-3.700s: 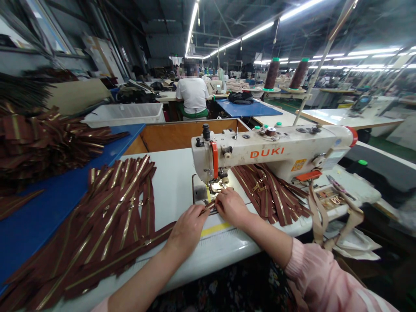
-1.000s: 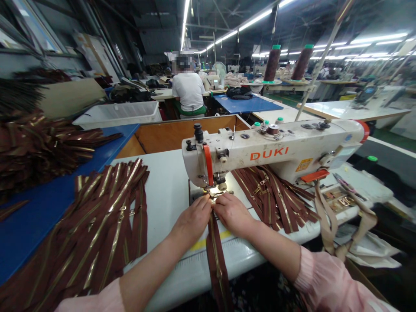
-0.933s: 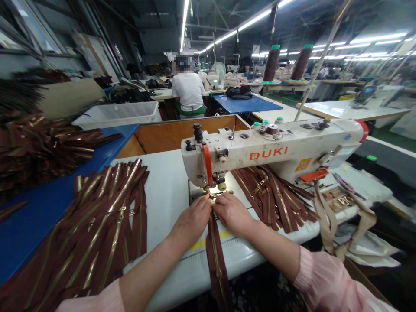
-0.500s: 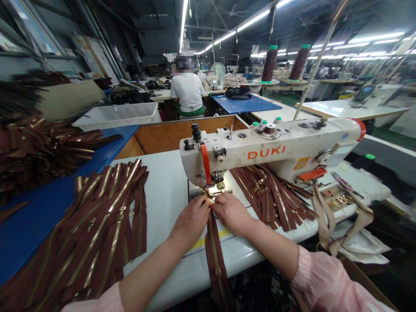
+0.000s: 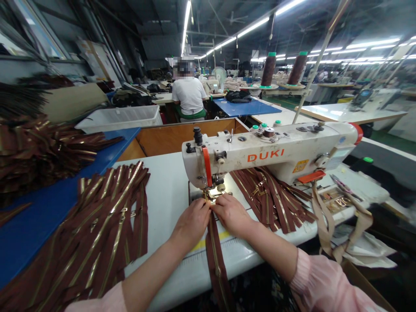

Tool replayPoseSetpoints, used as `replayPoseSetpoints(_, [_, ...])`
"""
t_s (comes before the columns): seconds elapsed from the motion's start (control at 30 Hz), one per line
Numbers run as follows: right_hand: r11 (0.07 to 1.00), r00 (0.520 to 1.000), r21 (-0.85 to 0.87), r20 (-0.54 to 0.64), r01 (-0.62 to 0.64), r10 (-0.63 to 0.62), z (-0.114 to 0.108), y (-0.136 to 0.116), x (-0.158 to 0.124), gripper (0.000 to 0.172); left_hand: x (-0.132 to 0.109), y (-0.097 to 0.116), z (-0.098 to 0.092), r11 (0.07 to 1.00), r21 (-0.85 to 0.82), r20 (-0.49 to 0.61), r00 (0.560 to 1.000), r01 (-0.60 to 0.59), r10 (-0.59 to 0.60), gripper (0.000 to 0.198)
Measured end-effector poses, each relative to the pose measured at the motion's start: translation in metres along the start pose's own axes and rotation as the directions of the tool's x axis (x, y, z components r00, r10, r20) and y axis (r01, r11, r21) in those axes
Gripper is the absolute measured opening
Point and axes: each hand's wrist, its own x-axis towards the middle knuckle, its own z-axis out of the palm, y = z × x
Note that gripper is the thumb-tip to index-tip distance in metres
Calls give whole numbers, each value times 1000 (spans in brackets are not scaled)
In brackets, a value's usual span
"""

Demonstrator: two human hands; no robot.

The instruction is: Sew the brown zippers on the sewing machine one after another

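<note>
A white sewing machine (image 5: 240, 151) stands over the work surface, its needle area lit. Just in front of its presser foot (image 5: 212, 193), my left hand (image 5: 194, 219) and my right hand (image 5: 232, 214) meet with closed fingers. Between them they pinch the end of a brown zipper (image 5: 215, 260) with metal teeth. The zipper runs down toward me and hangs over the table's front edge. My fingers hide the exact spot where its end lies at the foot.
Brown zippers (image 5: 110, 229) lie spread on the left, and more zippers (image 5: 273, 199) lie under the machine arm. A larger heap (image 5: 42, 151) rests on a blue table. On the right are a small parts tray (image 5: 339, 201) and beige straps (image 5: 325, 221). A person (image 5: 190, 95) sits ahead.
The view has shifted slightly. Both hands stay at the presser foot with the zipper, and nothing else has visibly moved.
</note>
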Motion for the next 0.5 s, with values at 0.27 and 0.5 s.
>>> replayPoseSetpoints(0.27, [1000, 1000, 8, 3, -1, 1, -1, 1, 1, 17, 0, 0, 1, 1000, 8, -10, 1000, 24, -24, 19])
replayPoseSetpoints(0.5, [988, 997, 136, -10, -79, 81, -11, -15, -28, 17, -41, 24, -5, 991, 77, -89, 989, -109, 116, 32])
